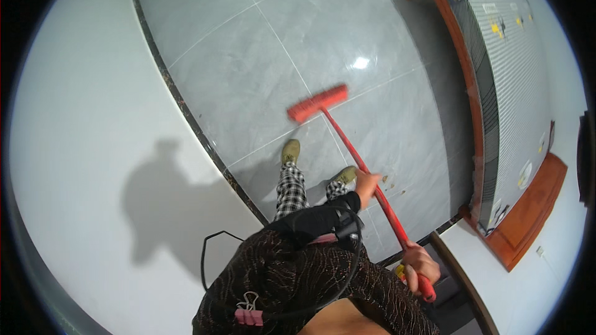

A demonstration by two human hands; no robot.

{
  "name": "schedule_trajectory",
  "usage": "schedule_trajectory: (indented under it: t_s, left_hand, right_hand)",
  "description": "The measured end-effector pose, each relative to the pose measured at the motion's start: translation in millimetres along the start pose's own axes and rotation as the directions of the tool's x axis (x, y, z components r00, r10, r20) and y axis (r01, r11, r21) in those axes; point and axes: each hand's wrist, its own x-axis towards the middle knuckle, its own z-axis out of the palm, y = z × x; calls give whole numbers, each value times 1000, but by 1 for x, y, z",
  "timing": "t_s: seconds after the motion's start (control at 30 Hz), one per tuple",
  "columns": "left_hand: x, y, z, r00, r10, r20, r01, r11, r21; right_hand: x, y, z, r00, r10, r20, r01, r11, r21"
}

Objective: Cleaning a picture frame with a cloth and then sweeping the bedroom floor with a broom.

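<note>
A red broom (352, 152) slants across the view, its wide red head (318, 103) on the grey tiled floor ahead of my feet. The head is slightly blurred. Partway down the handle, my left hand (368, 188) is wrapped around the shaft. My right hand (421, 265) grips the handle close to its top end, which sticks out past the fingers. Several small brown bits of debris (389, 186) lie on the tiles just right of the handle. My green shoes (291, 150) and checked trousers (291, 186) show behind the broom head.
A wooden bed frame (471, 88) with a striped mattress (517, 83) stands on the right, its headboard (531, 214) against the wall. A white wall (93, 102) with a dark skirting strip (186, 116) runs along the left. A doorway edge (465, 284) is at lower right.
</note>
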Motion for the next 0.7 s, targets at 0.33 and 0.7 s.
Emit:
schedule_trajectory:
  t_s: [0.33, 0.7]
  left_hand:
    - [58, 159, -11, 939, 342, -30, -341, 921, -189]
    - [148, 106, -100, 540, 800, 262, -535, 86, 841]
  right_hand:
    - [115, 13, 33, 985, -131, -110, 136, 990, 37]
    - [91, 47, 85, 982, 188, -8, -188, 980, -64]
